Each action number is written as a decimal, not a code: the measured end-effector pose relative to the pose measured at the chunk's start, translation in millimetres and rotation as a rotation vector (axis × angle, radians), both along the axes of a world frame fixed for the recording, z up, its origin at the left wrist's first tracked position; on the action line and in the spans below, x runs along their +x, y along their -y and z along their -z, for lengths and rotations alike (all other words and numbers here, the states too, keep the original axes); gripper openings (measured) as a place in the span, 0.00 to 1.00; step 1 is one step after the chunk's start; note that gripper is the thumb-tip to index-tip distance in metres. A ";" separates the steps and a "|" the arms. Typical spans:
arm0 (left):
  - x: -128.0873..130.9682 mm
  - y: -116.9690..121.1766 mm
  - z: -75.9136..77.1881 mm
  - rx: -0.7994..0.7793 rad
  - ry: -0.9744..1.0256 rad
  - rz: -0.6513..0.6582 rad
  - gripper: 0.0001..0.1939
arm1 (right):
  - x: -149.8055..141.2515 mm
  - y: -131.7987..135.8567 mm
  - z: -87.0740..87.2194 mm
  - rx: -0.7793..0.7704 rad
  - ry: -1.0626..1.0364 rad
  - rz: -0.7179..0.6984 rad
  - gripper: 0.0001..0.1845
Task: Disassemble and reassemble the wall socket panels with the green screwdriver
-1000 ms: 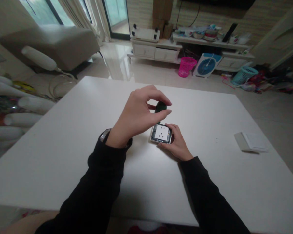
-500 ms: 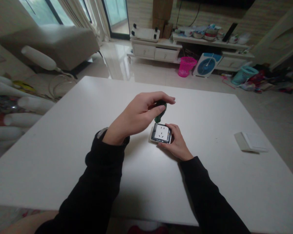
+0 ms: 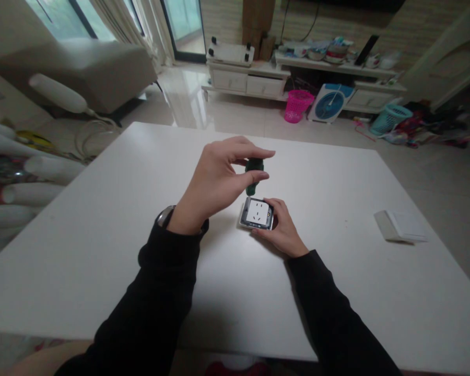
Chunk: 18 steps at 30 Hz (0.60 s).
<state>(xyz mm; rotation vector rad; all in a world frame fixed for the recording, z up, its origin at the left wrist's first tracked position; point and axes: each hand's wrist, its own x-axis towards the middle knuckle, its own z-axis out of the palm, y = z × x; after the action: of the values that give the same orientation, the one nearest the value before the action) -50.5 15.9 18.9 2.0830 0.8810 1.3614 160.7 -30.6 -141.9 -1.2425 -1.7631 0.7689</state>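
A white wall socket (image 3: pixel 257 211) with a dark frame rests on the white table (image 3: pixel 113 261), slots facing up. My right hand (image 3: pixel 281 230) grips its right side, thumb at the near edge and fingers at the far edge. Above the socket's far left corner, my left hand (image 3: pixel 227 175) holds a screwdriver (image 3: pixel 252 187) by its dark green handle, between thumb and fingers. The handle stands nearly upright, its lower end close to the socket's edge. The tip is too small to make out.
On the table's right side lies a white, folded-looking piece (image 3: pixel 401 226). Beyond the table are a pink basket (image 3: pixel 297 106), a blue and white fan (image 3: pixel 331 103) and a low white cabinet (image 3: pixel 246 83). White rolls (image 3: pixel 35 193) stand at the left.
My left hand has risen slightly and its fingers have shifted around the handle, which now stands more upright. My right hand still grips the socket.
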 end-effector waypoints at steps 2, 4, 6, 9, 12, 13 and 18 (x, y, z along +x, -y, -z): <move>-0.5 2.1 -1.0 -0.057 0.010 0.050 0.14 | 0.4 -0.1 0.4 0.000 -0.002 -0.002 0.46; -1.2 4.4 -1.7 -0.102 0.007 0.084 0.14 | 0.8 0.0 0.5 0.000 0.003 -0.004 0.46; -2.0 6.7 -2.5 -0.129 -0.011 0.117 0.15 | 1.0 0.0 0.6 0.002 0.015 0.001 0.47; -2.2 8.7 -3.8 -0.133 -0.063 0.160 0.15 | 1.0 -0.3 0.4 0.008 0.015 0.004 0.47; -0.5 8.1 -3.9 -0.091 -0.075 0.125 0.13 | 0.3 -0.5 -0.3 0.018 0.014 0.000 0.46; 0.3 7.3 -3.6 -0.071 -0.065 0.095 0.12 | -0.1 -0.5 -0.6 0.021 0.013 -0.002 0.46; 3.5 2.3 -1.1 0.017 -0.010 -0.088 0.11 | -1.8 0.1 -1.9 0.003 -0.001 -0.007 0.46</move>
<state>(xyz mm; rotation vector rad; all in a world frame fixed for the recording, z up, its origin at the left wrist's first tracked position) -47.1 13.6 20.0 2.0881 0.9794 1.4092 158.9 -30.7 -140.0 -1.2349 -1.7678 0.7705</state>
